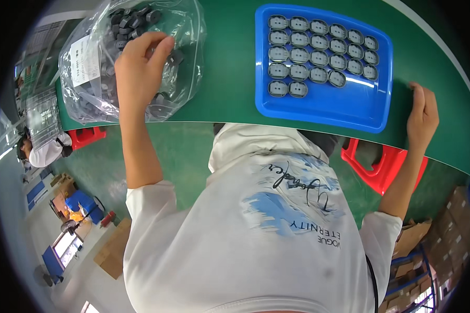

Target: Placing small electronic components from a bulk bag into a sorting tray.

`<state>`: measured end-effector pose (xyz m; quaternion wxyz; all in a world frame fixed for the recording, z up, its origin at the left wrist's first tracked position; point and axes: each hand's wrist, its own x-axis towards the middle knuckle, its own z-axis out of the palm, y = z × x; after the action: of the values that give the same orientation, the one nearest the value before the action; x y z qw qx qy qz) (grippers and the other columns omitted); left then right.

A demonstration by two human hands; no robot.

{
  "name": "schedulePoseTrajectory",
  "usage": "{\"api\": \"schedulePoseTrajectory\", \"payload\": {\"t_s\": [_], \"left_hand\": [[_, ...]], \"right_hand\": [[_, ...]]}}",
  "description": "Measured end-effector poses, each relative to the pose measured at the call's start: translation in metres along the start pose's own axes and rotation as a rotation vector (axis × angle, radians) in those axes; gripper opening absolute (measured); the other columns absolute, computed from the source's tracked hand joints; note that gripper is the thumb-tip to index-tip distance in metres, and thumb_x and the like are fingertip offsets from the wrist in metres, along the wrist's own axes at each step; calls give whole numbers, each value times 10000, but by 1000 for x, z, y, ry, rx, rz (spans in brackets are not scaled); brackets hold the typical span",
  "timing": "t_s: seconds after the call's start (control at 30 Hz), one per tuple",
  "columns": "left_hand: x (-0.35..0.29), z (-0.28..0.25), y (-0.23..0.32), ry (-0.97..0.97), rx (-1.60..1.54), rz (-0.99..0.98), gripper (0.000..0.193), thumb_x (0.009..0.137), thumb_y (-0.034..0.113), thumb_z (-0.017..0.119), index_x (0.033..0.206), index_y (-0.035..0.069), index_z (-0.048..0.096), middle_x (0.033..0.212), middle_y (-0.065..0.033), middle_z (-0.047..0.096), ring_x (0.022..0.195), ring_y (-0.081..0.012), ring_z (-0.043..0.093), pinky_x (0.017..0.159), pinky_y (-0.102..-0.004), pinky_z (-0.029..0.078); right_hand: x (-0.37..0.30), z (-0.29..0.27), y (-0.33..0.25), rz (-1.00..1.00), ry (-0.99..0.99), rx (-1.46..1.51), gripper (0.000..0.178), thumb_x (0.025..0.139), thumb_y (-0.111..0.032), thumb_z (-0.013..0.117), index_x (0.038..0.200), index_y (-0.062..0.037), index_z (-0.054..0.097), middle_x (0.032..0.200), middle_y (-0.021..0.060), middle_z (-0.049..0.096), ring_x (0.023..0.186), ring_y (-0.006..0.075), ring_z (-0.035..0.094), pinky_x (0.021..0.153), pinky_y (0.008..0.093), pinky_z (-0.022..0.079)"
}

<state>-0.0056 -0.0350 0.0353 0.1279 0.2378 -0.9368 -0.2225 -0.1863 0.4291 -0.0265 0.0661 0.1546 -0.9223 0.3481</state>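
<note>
My left hand is over the mouth of a clear plastic bag, its thumb and fingertips drawn together. Whatever may be between them is hidden. Inside the bag lie many small dark grey plastic parts, and one dark part shows just below the thumb. My right hand rests at the table's right side, fingers loosely bent and apart, with nothing visible in it. Beside it stands a blue tray holding rows of grey rounded plastic housings, with the lowest rows shorter than the upper ones.
The green table curves across the top. A white label is on the bag. Red stools stand under the table edge at right and left. Another person sits far left. Cardboard boxes are stacked at lower right.
</note>
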Motion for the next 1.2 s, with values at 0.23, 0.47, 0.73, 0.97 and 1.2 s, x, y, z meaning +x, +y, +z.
{"api": "schedulePoseTrajectory", "payload": {"t_s": [0.23,0.47,0.73,0.97,1.2], "left_hand": [[22,35,-8,-145,-118,64,272,975,305,639,1028,48,708,801,-135,690,718,-237,645,693,-349,506],[35,26,-24,-3,-20,72,262,955,307,666,1047,73,738,813,-97,713,752,-217,668,732,-325,517],[23,30,-12,-46,71,258,230,840,181,754,1027,53,714,967,-102,691,897,-262,655,818,-377,526],[29,30,-28,-60,108,298,214,812,93,761,1021,62,728,1001,-96,696,942,-285,670,839,-366,528],[32,23,-17,-3,125,347,141,829,81,766,957,26,744,1012,-81,707,882,-254,684,797,-334,531]], "right_hand": [[-4,2,-6,13,-35,-92,220,1008,-199,629,1094,-18,721,904,67,696,823,137,646,776,272,514],[-12,-8,1,-18,199,-170,204,982,-212,679,1061,-28,721,874,64,685,771,128,618,742,279,510],[-27,-9,-12,-75,-25,-181,157,926,-113,710,1066,-43,698,1120,81,674,1014,201,654,885,306,519],[-31,-13,-8,-200,8,-208,179,906,-69,712,1082,-40,727,1165,103,688,1056,247,671,918,320,517],[-25,-24,-21,-275,137,20,137,889,-15,716,1024,-32,733,1157,105,707,1026,238,689,885,318,537]]}}
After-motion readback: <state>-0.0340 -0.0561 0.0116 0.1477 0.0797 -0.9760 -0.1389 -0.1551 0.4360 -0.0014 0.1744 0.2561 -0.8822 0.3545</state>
